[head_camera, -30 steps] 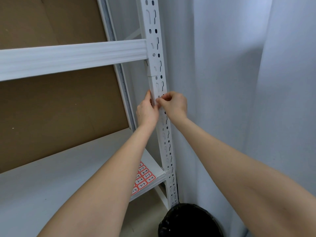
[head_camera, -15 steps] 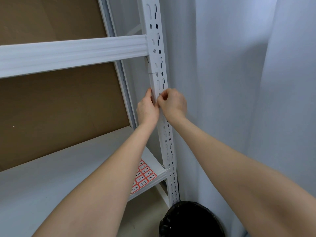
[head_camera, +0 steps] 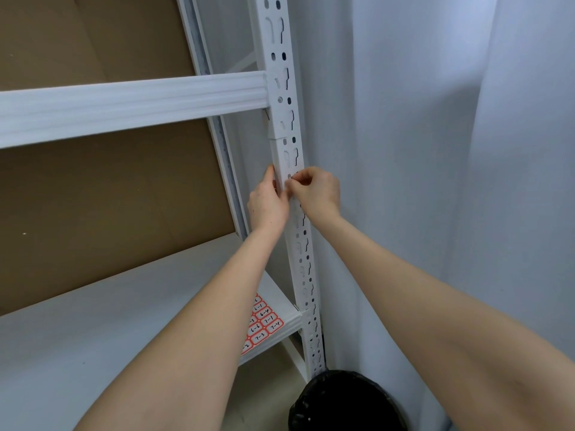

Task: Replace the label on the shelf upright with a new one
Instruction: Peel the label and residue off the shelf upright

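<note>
At the front of the white shelf upright (head_camera: pixel 284 119), just under its joint, the right hand (head_camera: pixel 317 192) makes a narrow grip: thumb and forefinger pinch what seems to be the small label (head_camera: pixel 289 182), and the other fingers are curled. The label is almost covered by the fingertips, so its text cannot be read. The left hand (head_camera: pixel 269 203) lies against the left edge of the upright, very near the right hand, with the thumb pointing up along the metal. Its fingers are behind the upright, so I cannot tell its grip. Both forearms reach up from the bottom of the view. A white beam (head_camera: pixel 133 107) joins the upright above the hands. On the corner of the lower shelf (head_camera: pixel 93 331), beside the upright, lies a sheet of red-framed stickers (head_camera: pixel 264 323) with handwritten numbers, partly hidden by the left forearm. A black bin (head_camera: pixel 345 402) stands on the floor at the foot of the upright, before a white curtain (head_camera: pixel 435 150).
</note>
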`<state>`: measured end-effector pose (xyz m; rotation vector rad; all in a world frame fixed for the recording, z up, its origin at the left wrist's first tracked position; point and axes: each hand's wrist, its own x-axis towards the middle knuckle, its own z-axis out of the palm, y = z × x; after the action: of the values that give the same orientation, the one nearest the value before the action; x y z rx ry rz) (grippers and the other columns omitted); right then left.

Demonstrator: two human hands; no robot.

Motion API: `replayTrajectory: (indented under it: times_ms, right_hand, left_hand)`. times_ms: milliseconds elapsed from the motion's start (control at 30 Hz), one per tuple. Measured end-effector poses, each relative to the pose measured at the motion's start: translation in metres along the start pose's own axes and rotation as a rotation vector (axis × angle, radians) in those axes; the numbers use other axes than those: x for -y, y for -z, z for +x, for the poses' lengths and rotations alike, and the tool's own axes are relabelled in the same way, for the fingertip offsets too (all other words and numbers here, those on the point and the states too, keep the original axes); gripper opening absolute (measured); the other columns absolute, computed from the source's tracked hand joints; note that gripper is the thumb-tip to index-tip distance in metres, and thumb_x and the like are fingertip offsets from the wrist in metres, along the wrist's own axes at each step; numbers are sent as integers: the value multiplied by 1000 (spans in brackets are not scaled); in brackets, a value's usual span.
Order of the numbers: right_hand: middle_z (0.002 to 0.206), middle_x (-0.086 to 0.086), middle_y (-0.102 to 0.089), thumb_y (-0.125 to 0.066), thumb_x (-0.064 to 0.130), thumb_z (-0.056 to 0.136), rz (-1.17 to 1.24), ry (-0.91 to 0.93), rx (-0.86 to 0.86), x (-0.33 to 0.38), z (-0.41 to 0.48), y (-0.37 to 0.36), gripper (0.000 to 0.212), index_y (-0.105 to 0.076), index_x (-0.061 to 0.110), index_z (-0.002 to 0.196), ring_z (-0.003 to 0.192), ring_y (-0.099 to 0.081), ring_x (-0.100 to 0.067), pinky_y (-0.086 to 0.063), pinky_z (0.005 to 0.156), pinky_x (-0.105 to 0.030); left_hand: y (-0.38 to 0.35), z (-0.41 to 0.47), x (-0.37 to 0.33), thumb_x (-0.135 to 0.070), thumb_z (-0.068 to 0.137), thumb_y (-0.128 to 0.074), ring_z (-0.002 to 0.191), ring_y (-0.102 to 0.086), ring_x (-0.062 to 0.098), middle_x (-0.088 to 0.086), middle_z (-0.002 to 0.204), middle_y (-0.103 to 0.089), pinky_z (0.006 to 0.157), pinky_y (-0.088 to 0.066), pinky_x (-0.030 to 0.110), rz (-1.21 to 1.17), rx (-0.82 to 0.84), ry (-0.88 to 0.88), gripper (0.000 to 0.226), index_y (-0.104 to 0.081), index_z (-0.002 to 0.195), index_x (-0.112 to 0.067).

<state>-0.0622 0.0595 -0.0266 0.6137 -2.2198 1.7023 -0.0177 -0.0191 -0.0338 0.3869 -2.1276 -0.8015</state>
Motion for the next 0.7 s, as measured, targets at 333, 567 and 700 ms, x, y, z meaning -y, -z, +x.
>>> replayTrajectory:
  times_ms: [333, 567, 700]
  right_hand:
    - [94, -3, -69, -54, 18, 85, -147, 11, 13, 5, 1, -1, 12, -65, 13, 87, 86, -62, -22, -49, 74, -32]
    - [75, 0, -63, -51, 15, 88, -4, -44, -51, -3, 0, 11, 15, -66, 11, 87, 52, -50, -5, -36, 49, -17]
    - [82, -2, -66, -51, 16, 89, 9, -33, -57, -1, 0, 10, 17, -67, 10, 92, 63, -55, -14, -40, 62, -23]
  left_hand:
    - [0, 0, 0, -21, 92, -56, 97, -63, 27, 3, 104, -68, 82, -51, 38, 12, 8, -6, 32, -52, 123, -20]
    - [0, 0, 1, -15, 88, -62, 102, -65, 25, 3, 112, -69, 88, -52, 37, 3, 17, 7, 40, -50, 126, -20]
    - [-2, 1, 2, -16, 88, -62, 101, -65, 26, 4, 111, -69, 88, -52, 39, 1, 11, 10, 40, -50, 126, -21]
